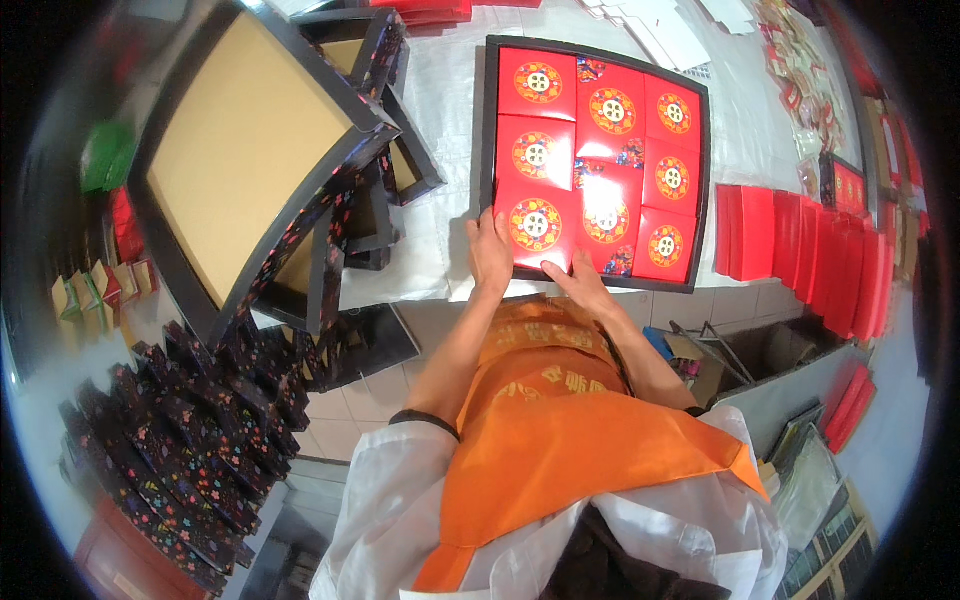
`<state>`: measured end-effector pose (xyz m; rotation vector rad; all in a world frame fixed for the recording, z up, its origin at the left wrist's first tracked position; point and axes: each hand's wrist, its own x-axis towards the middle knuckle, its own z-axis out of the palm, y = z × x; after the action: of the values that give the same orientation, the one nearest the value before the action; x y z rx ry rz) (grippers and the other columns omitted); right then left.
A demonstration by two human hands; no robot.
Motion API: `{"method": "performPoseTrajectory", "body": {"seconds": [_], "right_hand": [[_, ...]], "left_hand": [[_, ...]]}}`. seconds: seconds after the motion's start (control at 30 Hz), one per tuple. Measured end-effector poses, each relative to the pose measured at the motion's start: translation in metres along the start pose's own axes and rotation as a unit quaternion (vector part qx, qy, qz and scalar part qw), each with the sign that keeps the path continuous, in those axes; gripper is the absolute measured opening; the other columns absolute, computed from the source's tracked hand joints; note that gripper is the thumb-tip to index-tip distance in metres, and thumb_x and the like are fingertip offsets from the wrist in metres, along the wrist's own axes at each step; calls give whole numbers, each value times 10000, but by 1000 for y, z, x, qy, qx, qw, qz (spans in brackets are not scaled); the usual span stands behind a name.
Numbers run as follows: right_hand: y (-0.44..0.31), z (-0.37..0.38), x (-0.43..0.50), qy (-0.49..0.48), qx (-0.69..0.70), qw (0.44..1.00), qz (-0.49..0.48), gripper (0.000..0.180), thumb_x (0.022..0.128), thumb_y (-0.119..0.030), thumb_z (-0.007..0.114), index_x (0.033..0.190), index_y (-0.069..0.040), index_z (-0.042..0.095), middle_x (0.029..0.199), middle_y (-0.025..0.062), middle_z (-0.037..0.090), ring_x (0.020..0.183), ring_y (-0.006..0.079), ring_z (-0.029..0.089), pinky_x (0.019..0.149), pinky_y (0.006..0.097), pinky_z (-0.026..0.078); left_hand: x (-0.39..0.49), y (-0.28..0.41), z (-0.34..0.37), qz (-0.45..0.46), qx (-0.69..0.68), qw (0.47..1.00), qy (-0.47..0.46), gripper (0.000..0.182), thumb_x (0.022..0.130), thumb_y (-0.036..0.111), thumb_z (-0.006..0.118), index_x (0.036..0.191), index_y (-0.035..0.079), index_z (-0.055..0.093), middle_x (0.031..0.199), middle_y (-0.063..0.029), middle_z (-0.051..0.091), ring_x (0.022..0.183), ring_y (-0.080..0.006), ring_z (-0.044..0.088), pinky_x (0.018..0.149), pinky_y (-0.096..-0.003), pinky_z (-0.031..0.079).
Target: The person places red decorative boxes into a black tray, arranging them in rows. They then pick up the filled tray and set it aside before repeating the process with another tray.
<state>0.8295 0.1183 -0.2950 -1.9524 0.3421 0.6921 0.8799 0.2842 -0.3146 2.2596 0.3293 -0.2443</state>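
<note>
A shallow black gift-box tray (pixel 592 49) lies on the covered table in front of me. It is filled with several glossy red cartons (pixel 611 109) bearing round gold floral emblems with writing. My left hand (pixel 491 251) grips the tray's left wall near the front corner, fingertips over the rim beside a red carton. At the front rim, my right hand (pixel 583 285) touches the cartons in the front row with thumb and forefinger apart. Its other fingers are mostly hidden, so whether it grips the rim is unclear.
Black floral-patterned boxes with tan interiors (pixel 247 150) are piled at left, above stacked dark floral boxes (pixel 187 442). A row of red cartons (pixel 795 240) stands at right. Small packets (pixel 802 97) lie at the far right, white card pieces (pixel 652 30) at the back.
</note>
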Motion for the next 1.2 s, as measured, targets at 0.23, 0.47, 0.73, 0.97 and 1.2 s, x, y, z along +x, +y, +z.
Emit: {"method": "performPoseTrajectory", "body": {"seconds": [0.23, 0.47, 0.73, 0.97, 1.2], "right_hand": [[-10, -12, -7, -3, 10, 997, -74, 710, 779, -255, 686, 1336, 14, 338, 1272, 232, 454, 1224, 349, 388, 1015, 409, 327], [-5, -10, -4, 54, -70, 985, -146, 734, 766, -226, 699, 1348, -4, 312, 1252, 202, 455, 1145, 348, 452, 955, 419, 381], [0, 6, 2, 70, -277, 958, -17, 818, 781, -288, 685, 1385, 19, 226, 1088, 170, 491, 1045, 325, 506, 804, 403, 469], [11, -4, 7, 60, -271, 959, -50, 794, 835, -300, 618, 1424, -21, 163, 1149, 192, 474, 1040, 326, 515, 783, 409, 482], [6, -4, 30, 110, -185, 977, -8, 721, 848, -210, 600, 1434, -110, 192, 1076, 185, 546, 787, 348, 601, 726, 419, 488]], "left_hand": [[-21, 3, -3, -33, 46, 998, -6, 303, 944, 243, 441, 1139, 22, 513, 1006, -222, 502, 904, -410, 538, 746, -484, 449], [-7, 8, 3, -38, 33, 999, 10, 297, 934, 214, 457, 1158, 25, 509, 1036, -193, 507, 926, -383, 530, 780, -466, 431], [-7, -12, 16, 57, 167, 981, 74, 379, 868, 200, 562, 1220, 76, 493, 1150, -120, 507, 1096, -295, 452, 908, -437, 338], [5, -37, 23, 122, 183, 968, 119, 617, 821, 307, 642, 1336, 93, 378, 1227, -152, 488, 1170, -311, 434, 957, -440, 337], [20, -54, 27, 49, 83, 995, 35, 602, 785, 355, 675, 1236, 24, 451, 1073, -206, 566, 1034, -368, 510, 886, -456, 396]]}}
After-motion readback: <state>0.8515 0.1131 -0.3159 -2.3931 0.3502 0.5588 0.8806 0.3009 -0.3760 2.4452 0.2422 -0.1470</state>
